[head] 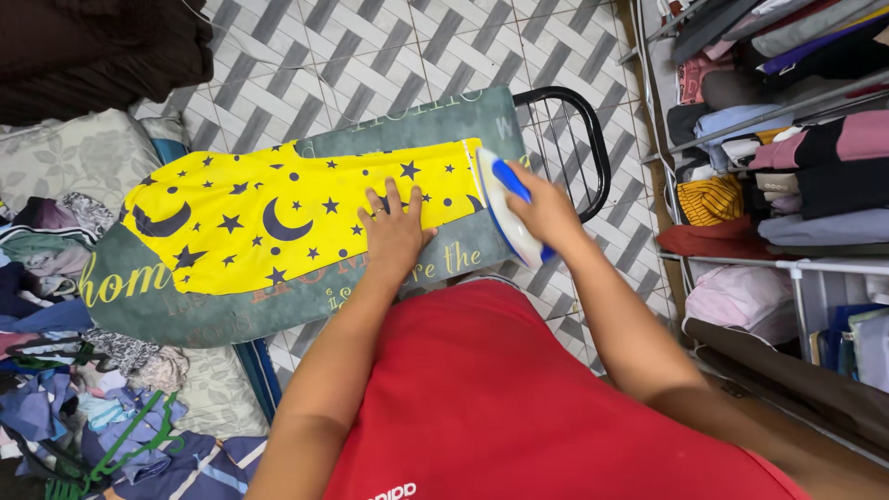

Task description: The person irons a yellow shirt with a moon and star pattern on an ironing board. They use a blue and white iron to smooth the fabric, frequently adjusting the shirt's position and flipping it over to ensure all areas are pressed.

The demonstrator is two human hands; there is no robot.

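Note:
A yellow cloth [278,213] printed with dark moons and stars lies flat on a green padded ironing board [176,310]. My left hand [394,231] presses flat on the cloth's right part, fingers spread, a ring on one finger. My right hand [546,213] grips the blue handle of a white and blue iron [505,208], which stands tilted on its edge at the cloth's right end. A red shirt fills the lower middle of the view.
A black metal rack [579,139] juts from the board's right end. Shelves of folded clothes [778,139] stand at the right. A heap of mixed clothes [65,370] and a green hanger lie at the left on a floral cushion. Patterned grey tiles cover the floor.

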